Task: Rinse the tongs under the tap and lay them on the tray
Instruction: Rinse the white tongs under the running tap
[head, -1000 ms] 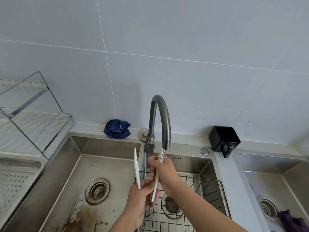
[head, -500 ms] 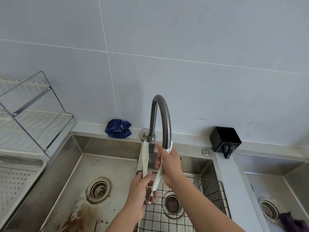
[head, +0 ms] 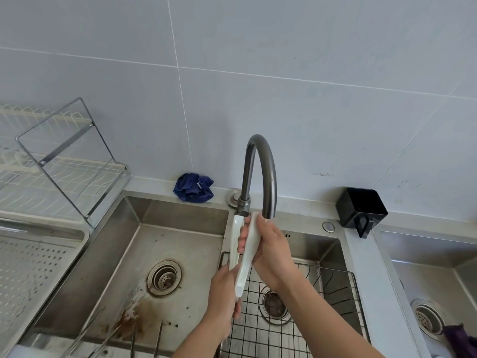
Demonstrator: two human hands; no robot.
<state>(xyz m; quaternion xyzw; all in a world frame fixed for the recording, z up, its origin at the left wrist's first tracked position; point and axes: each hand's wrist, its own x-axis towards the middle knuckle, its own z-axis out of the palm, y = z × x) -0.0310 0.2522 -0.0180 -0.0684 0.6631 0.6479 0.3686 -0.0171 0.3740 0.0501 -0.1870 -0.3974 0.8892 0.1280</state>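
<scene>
The tongs (head: 242, 250) stand nearly upright under the tap (head: 268, 177), tips just beside the spout. The left hand (head: 223, 301) has its fingers clamped on the lower handle end; the right hand (head: 271, 251) has its fingers wrapped round the upper arms. Wet plastic is likely slippery, so a loosened grip could drop the tongs into the sink (head: 180, 228) or onto the wire rack (head: 296, 319) below. With the tips so close to the spout, they could knock it, and water might splash onto the bench. Whether water is running cannot be made out. The perforated tray (head: 31, 267) at left is cut off by the frame edge.
</scene>
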